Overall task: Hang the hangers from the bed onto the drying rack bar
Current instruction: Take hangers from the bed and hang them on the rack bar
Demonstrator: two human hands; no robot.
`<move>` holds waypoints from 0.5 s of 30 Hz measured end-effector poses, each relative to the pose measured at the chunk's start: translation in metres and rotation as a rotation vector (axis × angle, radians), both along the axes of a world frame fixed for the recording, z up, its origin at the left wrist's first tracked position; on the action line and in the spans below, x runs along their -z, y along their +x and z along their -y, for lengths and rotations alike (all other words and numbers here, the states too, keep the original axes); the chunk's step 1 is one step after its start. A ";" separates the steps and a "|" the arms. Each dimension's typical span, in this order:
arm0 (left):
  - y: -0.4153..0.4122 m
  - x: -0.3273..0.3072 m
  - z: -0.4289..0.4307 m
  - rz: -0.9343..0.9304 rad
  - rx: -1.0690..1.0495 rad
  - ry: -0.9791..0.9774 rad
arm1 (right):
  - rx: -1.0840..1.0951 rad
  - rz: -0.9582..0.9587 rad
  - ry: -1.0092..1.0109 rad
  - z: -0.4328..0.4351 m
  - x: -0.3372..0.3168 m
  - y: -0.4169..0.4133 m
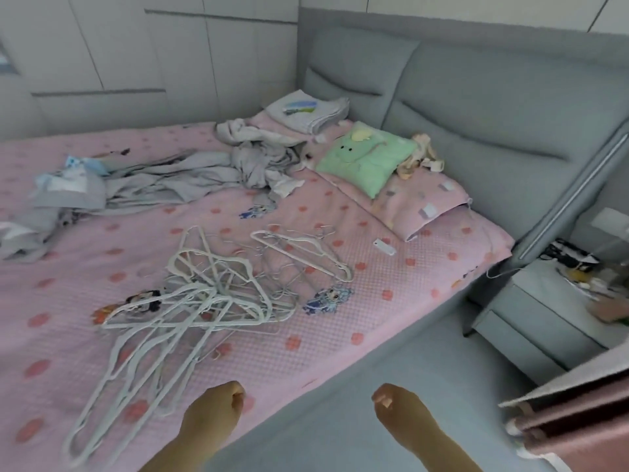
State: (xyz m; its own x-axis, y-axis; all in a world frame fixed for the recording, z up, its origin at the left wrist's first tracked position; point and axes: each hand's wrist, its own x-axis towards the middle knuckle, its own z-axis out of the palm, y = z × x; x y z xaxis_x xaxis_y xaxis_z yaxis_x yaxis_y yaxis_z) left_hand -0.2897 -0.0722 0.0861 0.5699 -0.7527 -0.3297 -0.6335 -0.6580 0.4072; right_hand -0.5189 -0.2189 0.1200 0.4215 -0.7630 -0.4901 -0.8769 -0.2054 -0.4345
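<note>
Fingers (239, 396) curl in, gripping nothing, on left hand (214, 408) and right hand (396, 408) near tangled white hangers (190, 301).

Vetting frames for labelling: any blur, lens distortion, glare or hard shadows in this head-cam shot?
Head view: light flat, no glare or hard shadows; wide-angle bend shows in the headboard; whole frame soft, so the hangers blur into one tangle; left hand and right hand soft too; nightstand at the right edge smeared.

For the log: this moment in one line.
hangers piled on bed | left grip curled, empty | right grip curled, empty
</note>
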 end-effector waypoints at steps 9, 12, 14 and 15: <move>0.087 0.041 0.029 0.008 -0.185 0.033 | -0.260 -0.049 0.154 0.060 0.061 0.138; 0.120 0.058 0.032 0.056 -0.172 0.125 | -0.298 -0.039 0.197 0.065 0.080 0.178; 0.144 0.070 0.032 0.070 -0.190 0.213 | -0.354 -0.043 0.199 0.065 0.091 0.204; 0.153 0.074 0.032 0.073 -0.195 0.255 | -0.390 -0.047 0.178 0.064 0.093 0.214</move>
State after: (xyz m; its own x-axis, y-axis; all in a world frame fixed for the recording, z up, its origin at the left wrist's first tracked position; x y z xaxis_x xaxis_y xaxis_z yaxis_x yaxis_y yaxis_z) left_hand -0.1363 -0.1041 0.0117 0.7239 -0.5259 -0.4465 -0.5072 -0.8444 0.1724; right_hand -0.3051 -0.2831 0.0269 0.6355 -0.4529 -0.6253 -0.7684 -0.4504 -0.4547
